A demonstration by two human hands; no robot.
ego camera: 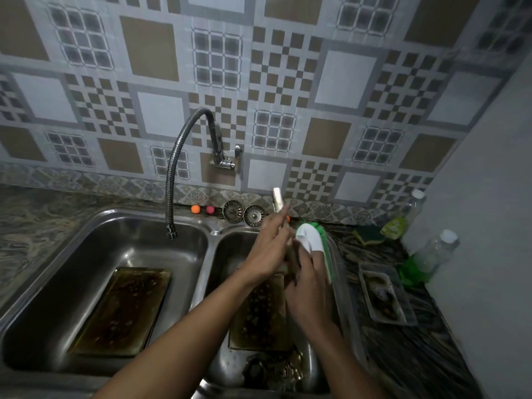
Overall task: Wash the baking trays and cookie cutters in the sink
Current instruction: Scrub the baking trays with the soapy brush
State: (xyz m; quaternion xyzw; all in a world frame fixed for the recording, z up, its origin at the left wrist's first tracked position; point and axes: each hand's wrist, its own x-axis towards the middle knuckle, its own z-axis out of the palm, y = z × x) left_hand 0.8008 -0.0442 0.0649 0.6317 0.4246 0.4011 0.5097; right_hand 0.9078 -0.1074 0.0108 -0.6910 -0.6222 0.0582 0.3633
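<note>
We're looking down on a double sink (213,232) filling the lower half of the frame. Right of centre, over the right basin, the left hand (270,249) is wrapped round an upright piece (277,198), thin and pale, its top end poking up past the fingers. It's too hidden for us to name. Just right of it, the right hand (309,286) grips a scrub brush (309,237), white on the back with green bristles, and the brush touches the upright piece.

Below the hands a second baking tray (259,309) lies flat in the right basin, brown with baked-on spots. At lower left a first baking tray (121,309), just as stained, lies flat on the floor of the left basin. At the lower edge of the right basin we spot some small brassy pieces (290,370), too blurred to identify.

The hose faucet (175,168) arches over the left basin. On the counter at right are a clear dish (400,311) and a green bottle (417,266).
</note>
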